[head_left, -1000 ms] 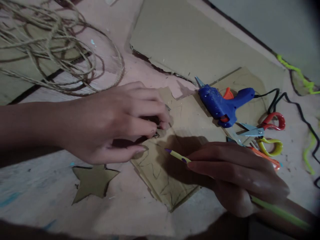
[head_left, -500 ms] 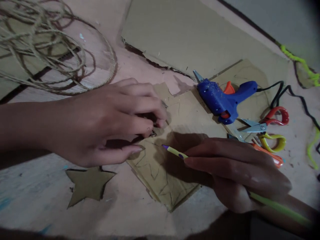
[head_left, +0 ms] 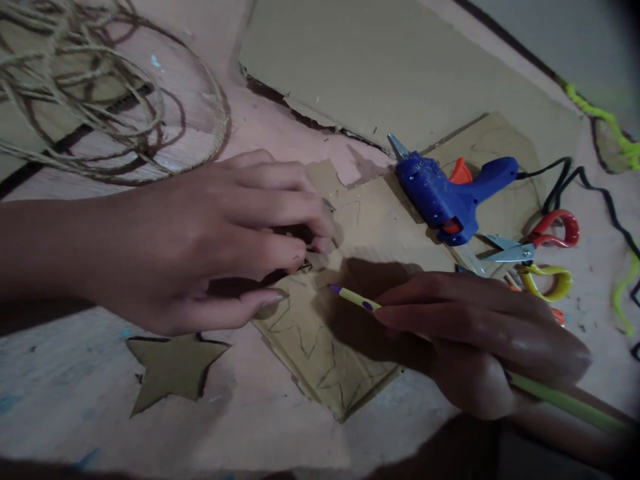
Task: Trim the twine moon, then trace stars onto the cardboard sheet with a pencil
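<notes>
Fingers of the right hand (head_left: 485, 333) pinch a yellow pen (head_left: 353, 299) near its tip, presumably for control, over the lower-centre cardboard (head_left: 320, 363), seemingly steadied by the left hand (head_left: 215, 247), fingers curled, any grip hidden.

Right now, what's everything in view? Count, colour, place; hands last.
writing tool: 1, yellow-green with purple tip, centre
marked cardboard: at least 1, brown, centre
cardboard star: 1, brown, lower left
glue gun: 1, blue, orange trigger, right
scissors: 1, red and yellow handles, right
orange item: 1, orange, right, mostly hidden
black cord: 1, black, right
fuzzy strand: 2 stretches, lime, right edge
twine: 1, tan, upper left
cardboard under twine: 1, brown, upper left
cardboard under glue gun: 1, brown, right
large cardboard: 1, brown, top
tabletop: 1, pale pinkish, throughout
grey surface: 1, grey, top right
left hand: 1, bare, on marked cardboard
right hand: 1, bare, lower right, writing tool in grip
</notes>
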A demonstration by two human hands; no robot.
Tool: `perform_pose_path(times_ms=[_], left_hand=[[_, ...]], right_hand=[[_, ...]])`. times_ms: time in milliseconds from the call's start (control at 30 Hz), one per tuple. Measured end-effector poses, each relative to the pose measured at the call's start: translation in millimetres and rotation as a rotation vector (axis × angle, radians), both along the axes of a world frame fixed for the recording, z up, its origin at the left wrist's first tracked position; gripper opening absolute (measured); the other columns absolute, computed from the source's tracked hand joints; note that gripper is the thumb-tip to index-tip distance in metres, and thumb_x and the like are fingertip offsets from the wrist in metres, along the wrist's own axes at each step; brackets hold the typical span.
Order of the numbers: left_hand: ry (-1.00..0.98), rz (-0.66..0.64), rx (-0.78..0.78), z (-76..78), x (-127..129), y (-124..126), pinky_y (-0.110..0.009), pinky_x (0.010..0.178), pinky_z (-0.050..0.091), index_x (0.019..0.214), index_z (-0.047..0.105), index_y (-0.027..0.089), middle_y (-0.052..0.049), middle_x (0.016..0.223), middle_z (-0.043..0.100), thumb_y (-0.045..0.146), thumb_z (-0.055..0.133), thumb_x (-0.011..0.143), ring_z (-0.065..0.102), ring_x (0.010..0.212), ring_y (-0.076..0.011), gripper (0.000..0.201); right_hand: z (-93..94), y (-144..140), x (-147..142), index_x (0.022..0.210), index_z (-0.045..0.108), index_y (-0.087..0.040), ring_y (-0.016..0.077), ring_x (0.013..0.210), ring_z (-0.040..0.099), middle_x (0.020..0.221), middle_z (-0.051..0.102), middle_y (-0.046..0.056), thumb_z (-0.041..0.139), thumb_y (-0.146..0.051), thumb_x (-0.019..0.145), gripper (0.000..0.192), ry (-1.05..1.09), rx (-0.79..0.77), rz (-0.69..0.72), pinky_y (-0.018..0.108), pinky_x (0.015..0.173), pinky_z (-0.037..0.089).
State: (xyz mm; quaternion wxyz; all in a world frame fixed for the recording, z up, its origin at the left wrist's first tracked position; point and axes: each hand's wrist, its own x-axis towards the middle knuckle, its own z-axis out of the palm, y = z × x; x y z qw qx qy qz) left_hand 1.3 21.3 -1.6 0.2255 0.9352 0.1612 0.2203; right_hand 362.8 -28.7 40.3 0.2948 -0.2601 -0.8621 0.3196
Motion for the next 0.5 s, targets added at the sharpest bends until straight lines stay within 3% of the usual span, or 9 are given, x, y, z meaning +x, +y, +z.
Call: perform_pose_path(times_ms=[200, 500], left_hand=[[0.005, 0.001, 0.017, 0.3, -1.1, -0.6, -0.061, 0.118, 0.076, 0.126, 0.069, 0.030, -0.005, 0.156, 0.085, 0.042, 0.056, 0.132, 0.086, 0.135, -0.0324, 0.019], [0.015, 0.011, 0.035, 0.2, 0.5, -1.4, -0.063, 0.123, 0.077, 0.125, 0.068, 0.029, -0.004, 0.156, 0.085, 0.042, 0.055, 0.132, 0.088, 0.136, -0.0324, 0.019]], right_hand=[[-4.7, -3.5, -2.5, 0.118, 0.098, -0.031, 0.0212, 0.077, 0.096, 0.103, 0.100, 0.007, 0.075, -0.012, 0.117, 0.030, -0.004, -0.047, -0.072, 0.024, 0.065, 0.077], [-0.6, -6.0, 2.7, 0.122, 0.097, -0.030, 0.0195, 0.082, 0.098, 0.106, 0.100, 0.006, 0.068, -0.005, 0.116, 0.039, -0.048, -0.047, -0.106, 0.022, 0.069, 0.079]])
